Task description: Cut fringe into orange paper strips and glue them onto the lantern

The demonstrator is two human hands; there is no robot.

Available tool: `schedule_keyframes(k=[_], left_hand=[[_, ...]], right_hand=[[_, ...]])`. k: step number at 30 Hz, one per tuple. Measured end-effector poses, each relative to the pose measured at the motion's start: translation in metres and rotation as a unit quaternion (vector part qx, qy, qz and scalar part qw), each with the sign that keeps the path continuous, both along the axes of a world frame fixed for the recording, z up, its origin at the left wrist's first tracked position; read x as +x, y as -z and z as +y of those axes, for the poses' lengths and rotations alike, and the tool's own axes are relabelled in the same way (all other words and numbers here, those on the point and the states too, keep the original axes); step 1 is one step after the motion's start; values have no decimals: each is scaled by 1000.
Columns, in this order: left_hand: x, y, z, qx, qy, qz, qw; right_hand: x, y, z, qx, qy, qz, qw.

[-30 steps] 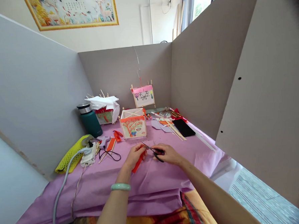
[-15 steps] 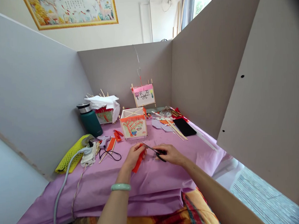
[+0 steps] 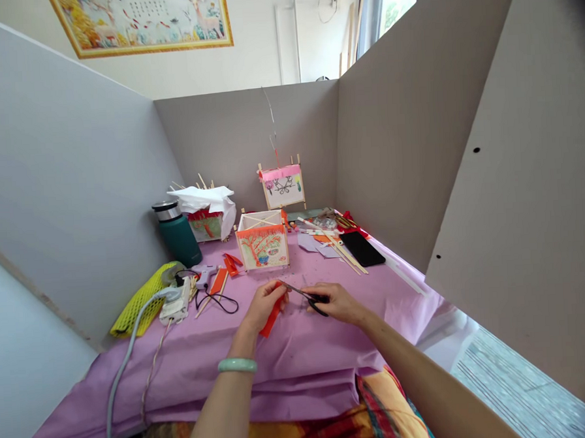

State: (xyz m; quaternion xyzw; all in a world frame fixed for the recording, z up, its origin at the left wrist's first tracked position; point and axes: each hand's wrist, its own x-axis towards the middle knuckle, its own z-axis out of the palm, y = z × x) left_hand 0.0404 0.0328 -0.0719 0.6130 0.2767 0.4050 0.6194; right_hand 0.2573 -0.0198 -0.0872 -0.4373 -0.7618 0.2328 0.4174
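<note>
My left hand (image 3: 264, 305) pinches a strip of red-orange paper (image 3: 271, 321), whose lower end hangs below the fingers. In my right hand (image 3: 337, 303) is a pair of scissors (image 3: 318, 302) with black handles. Their blades point left and reach the paper's upper end by my left fingertips. Just beyond both hands stands a box-shaped lantern (image 3: 263, 248) of thin sticks and paper, with a drawn tree on its front and an orange fringe along the top. Loose red paper pieces (image 3: 233, 264) lie left of the lantern.
A green bottle (image 3: 176, 235), a glue gun (image 3: 204, 274), a power strip (image 3: 175, 303) and yellow netting (image 3: 144, 302) are at the left. At the right lie a black phone (image 3: 362, 249) and wooden sticks (image 3: 346, 255). Another lantern (image 3: 284, 188) is at the back. Grey panels (image 3: 248, 130) enclose the table.
The scissor blades appear closer together than before, at the paper's upper end. The whole view has shifted very slightly; both hands stay in nearly the same place.
</note>
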Motion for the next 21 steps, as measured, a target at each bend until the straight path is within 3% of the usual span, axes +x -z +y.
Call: schedule_keyframes(k=[15, 21], left_hand=[[0, 1, 0, -2, 3, -1, 1000], [-7, -9, 1, -39, -7, -9, 999]], right_hand=[[2, 2, 0, -5, 1, 6, 1000], [2, 6, 2, -63, -3, 82, 995]])
